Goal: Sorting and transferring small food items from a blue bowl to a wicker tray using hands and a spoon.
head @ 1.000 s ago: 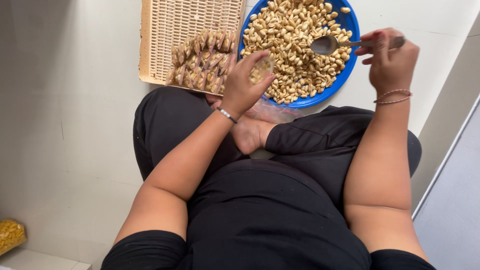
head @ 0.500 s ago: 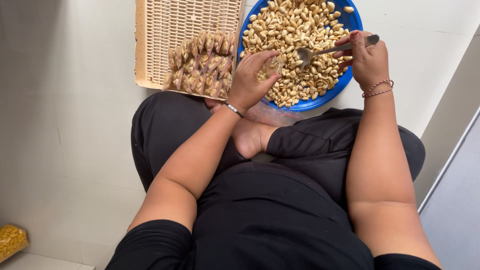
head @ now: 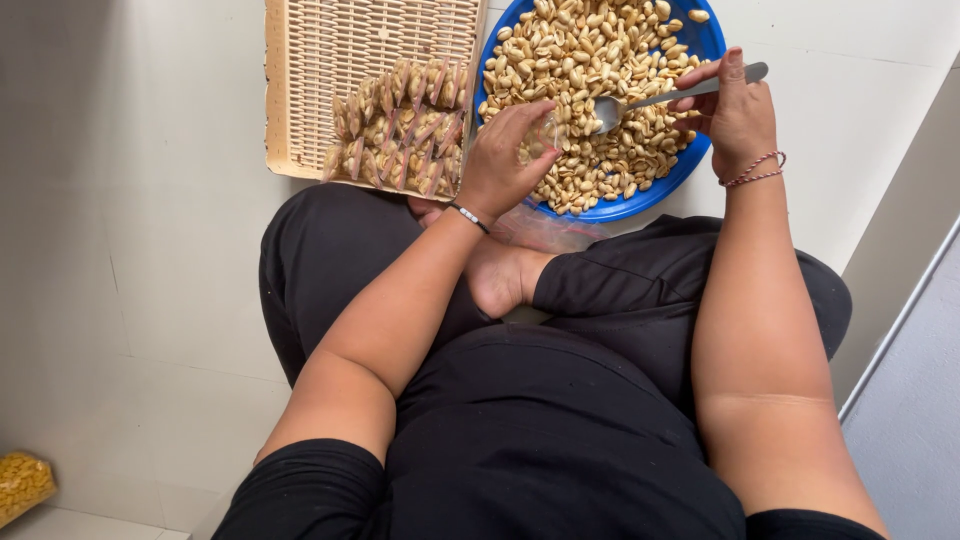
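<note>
I sit cross-legged on a pale floor. A blue bowl point(head: 690, 165) full of peanuts point(head: 580, 50) stands in front of my knees. My left hand point(head: 500, 165) holds a small clear plastic bag point(head: 545, 135) over the bowl's near side. My right hand point(head: 735, 115) grips a metal spoon point(head: 640, 103) by its handle, and the spoon's bowl points at the bag's mouth. To the left lies a woven basket tray point(head: 300, 90) with several small filled peanut packets point(head: 400, 125) stacked at its near edge.
A stack of clear plastic bags point(head: 545, 230) lies by my foot under the bowl's rim. A bag of yellow snacks point(head: 22, 485) sits at the lower left. A wall edge point(head: 900, 320) runs along the right.
My right hand has brought the spoon leftwards across the bowl, up to the bag in my left hand. My left hand has stayed over the bowl's near side.
</note>
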